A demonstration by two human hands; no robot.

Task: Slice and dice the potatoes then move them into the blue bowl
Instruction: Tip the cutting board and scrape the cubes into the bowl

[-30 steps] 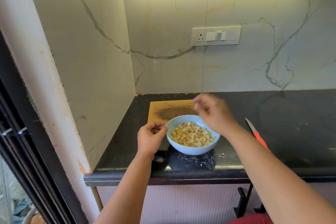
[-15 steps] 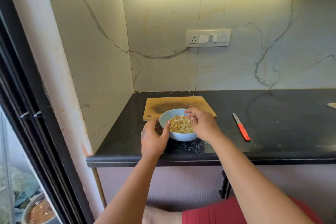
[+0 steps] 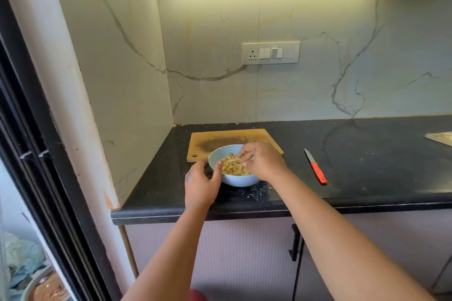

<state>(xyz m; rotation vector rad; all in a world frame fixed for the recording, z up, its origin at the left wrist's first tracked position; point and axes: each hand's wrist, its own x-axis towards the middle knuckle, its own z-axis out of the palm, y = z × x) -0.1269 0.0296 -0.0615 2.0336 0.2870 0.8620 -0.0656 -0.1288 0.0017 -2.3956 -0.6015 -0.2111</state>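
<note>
The blue bowl (image 3: 238, 180) stands on the black counter (image 3: 371, 168) at the front edge of the wooden cutting board (image 3: 220, 139). It is full of pale diced potato (image 3: 231, 166). My left hand (image 3: 200, 184) grips the bowl's left rim, thumb over the edge and fingers on the outside. My right hand (image 3: 265, 162) lies over the right rim, and its fingers reach across the dice. The right side of the bowl is hidden under that hand.
A knife (image 3: 316, 168) with an orange handle lies on the counter right of the bowl. Another board's corner (image 3: 441, 138) shows at the far right. Marble walls close the left and back. Small scraps lie in front of the bowl.
My right hand has dropped from above the bowl onto its right rim. My left hand has opened from a fist and taken hold of the left rim. The view has pulled back.
</note>
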